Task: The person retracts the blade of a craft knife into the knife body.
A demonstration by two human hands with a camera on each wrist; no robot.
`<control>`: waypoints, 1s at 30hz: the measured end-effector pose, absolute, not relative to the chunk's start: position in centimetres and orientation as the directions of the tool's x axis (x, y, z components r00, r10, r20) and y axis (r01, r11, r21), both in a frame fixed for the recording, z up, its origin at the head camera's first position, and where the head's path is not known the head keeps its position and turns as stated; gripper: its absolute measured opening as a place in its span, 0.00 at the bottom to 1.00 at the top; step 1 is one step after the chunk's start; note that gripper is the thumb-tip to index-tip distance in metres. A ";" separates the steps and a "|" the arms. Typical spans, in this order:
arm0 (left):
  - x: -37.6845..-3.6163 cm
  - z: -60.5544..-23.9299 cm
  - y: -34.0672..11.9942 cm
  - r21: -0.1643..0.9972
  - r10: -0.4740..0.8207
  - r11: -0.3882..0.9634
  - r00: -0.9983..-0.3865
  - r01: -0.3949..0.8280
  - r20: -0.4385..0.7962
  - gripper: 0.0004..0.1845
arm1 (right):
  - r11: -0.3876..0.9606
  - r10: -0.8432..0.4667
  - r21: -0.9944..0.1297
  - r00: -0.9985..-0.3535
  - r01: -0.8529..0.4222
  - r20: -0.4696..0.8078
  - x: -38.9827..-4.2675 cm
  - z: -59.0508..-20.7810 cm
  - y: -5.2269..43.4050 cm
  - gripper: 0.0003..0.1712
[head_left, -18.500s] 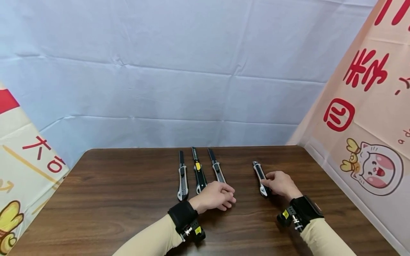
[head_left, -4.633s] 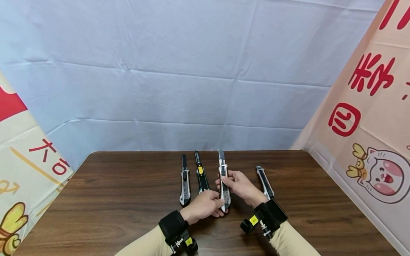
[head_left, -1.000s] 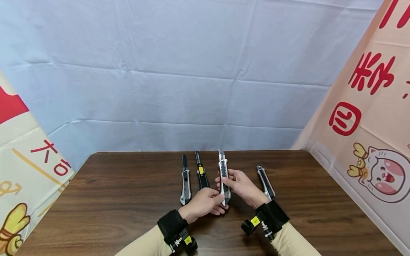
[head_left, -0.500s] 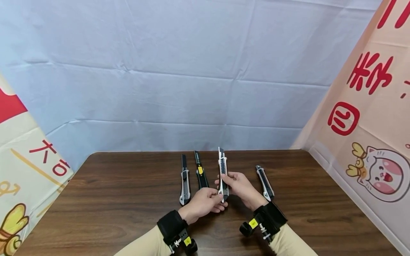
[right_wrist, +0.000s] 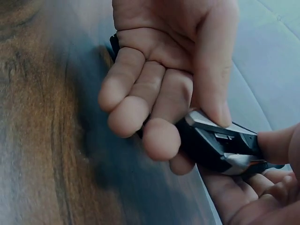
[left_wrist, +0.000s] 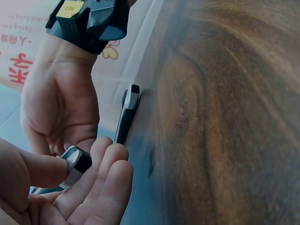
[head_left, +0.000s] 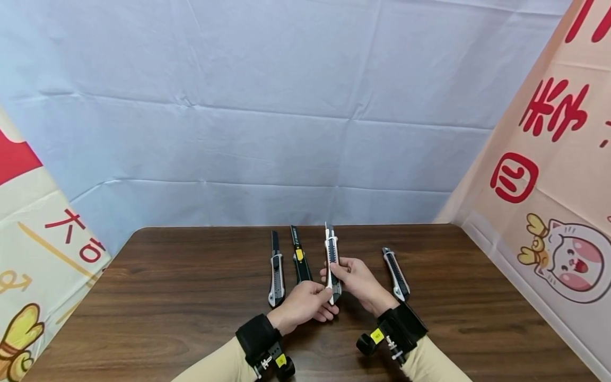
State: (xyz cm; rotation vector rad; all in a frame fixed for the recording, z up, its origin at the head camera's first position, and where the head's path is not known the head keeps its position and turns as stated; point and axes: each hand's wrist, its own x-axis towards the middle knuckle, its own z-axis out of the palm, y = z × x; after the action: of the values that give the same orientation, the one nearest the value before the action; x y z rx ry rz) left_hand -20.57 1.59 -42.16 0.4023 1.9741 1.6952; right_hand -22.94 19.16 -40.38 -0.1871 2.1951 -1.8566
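You hold a white utility knife (head_left: pixel 332 263) just above the brown table (head_left: pixel 167 297), blade tip pointing away from you. Your left hand (head_left: pixel 305 303) pinches its near end; your right hand (head_left: pixel 355 278) wraps the body, thumb on top — keep that thumb on the slider and off the blade. Left of this knife lie a yellow-button knife (head_left: pixel 299 261) and a grey knife (head_left: pixel 276 270); right of it, another knife (head_left: pixel 395 272).

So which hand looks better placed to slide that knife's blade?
Probably the right hand: its thumb lies on top of the held utility knife near the slider, while the left hand only pinches the butt end.
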 end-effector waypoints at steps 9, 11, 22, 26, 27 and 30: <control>-20.5 -42.1 1.5 0.975 0.529 0.200 -0.827 -0.095 -0.189 0.18 | 0.176 -0.310 -0.983 -0.944 0.060 -0.113 -22.8 -40.1 19.2 0.24; -20.5 -42.1 1.5 0.975 0.529 0.201 -0.827 -0.095 -0.190 0.18 | 0.181 -0.323 -0.982 -0.940 0.052 -0.110 -22.7 -40.1 19.2 0.24; -20.6 -42.1 1.6 0.975 0.522 0.201 -0.832 -0.094 -0.188 0.18 | 0.174 -0.343 -0.984 -0.933 0.050 -0.108 -22.7 -40.1 19.4 0.24; -20.6 -42.2 1.7 0.976 0.519 0.197 -0.835 -0.093 -0.185 0.18 | 0.175 -0.358 -0.983 -0.927 0.052 -0.112 -22.7 -40.2 19.4 0.24; -20.6 -42.2 1.7 0.976 0.520 0.196 -0.834 -0.093 -0.184 0.18 | 0.177 -0.361 -0.983 -0.926 0.051 -0.113 -22.7 -40.2 19.4 0.24; -20.6 -42.2 1.6 0.976 0.523 0.196 -0.832 -0.093 -0.184 0.18 | 0.186 -0.370 -0.981 -0.922 0.050 -0.117 -22.8 -40.3 19.5 0.25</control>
State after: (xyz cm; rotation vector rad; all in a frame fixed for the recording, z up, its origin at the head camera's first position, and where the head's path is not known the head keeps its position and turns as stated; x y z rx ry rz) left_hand -20.57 1.63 -42.22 0.4001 1.9929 1.6794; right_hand -22.79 19.52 -40.34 -0.3030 2.1400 -1.7899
